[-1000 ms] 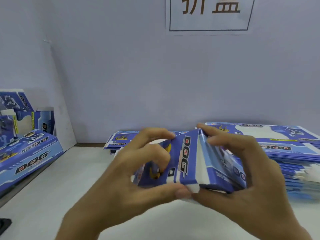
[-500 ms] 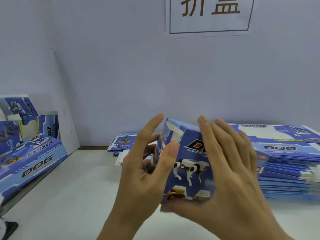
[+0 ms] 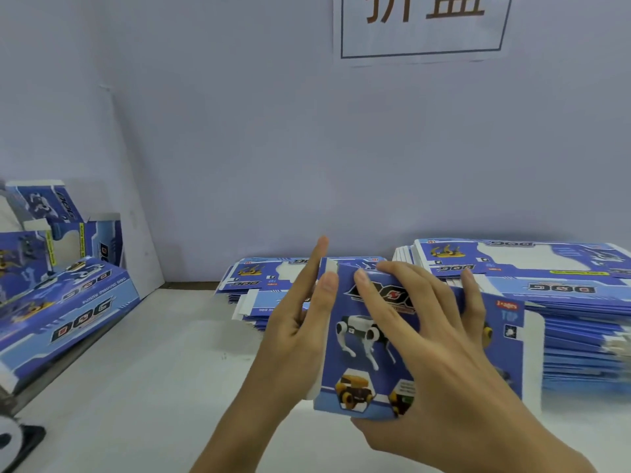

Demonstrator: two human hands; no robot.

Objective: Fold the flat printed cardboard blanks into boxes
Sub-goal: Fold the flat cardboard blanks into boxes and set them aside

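So this looks like mid-fold on one box: the half-formed box (image 3: 372,339) is held up just above the white table (image 3: 153,370), near centre, dog-robot artwork facing the camera. The right hand (image 3: 440,353) lies over the printed front with fingers spread wide and fairly straight, thumb tucked under the near bottom edge, so it's clamping the box more than wrapping it. The left hand (image 3: 300,322) is flat against the left side of the box, fingers straight and pointing up, pressing rather than gripping. On the right a flap marked TOP sticks out, not yet folded. My guess is the body is being squared up, and the next move needs that flap bent over and tucked in while the right hand keeps the panels from springing apart. Stacks of flat blanks (image 3: 546,295) sit at the far right and behind the hands, and finished boxes (image 3: 68,302) are piled at the left.
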